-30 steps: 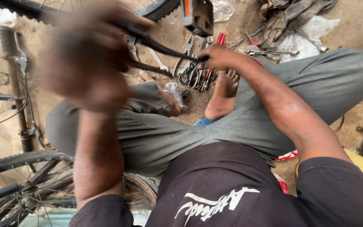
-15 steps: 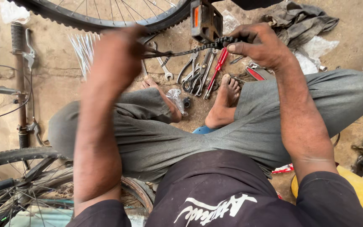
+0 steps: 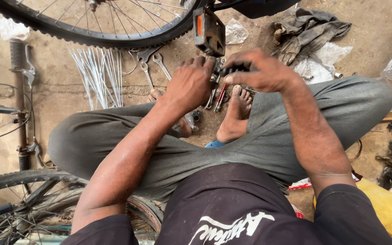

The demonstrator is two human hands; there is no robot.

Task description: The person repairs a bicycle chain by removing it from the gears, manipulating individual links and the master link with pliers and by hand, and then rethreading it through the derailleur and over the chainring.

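Dropped together since a moment ago, left hand (image 3: 191, 84) and right hand (image 3: 262, 70), fingers pinched shut on a small dark bike part (image 3: 228, 70) just under the pedal (image 3: 208, 31), fitting seemingly unfinished.

Soft, even daylight fills the scene, bright without harsh glare. Shadows are faint and diffuse: a weak dark patch lies on the dirt floor (image 3: 69, 90) under the bicycle tyre (image 3: 114, 38) at the top edge. The steel spokes (image 3: 97, 72) lying on the floor catch a mild sheen. Focus is sharp across the middle, with both forearms crisp and no motion blur. The wide lens bends shapes near the corners, and the dark shirt (image 3: 232, 208) at the bottom edge reads underexposed.
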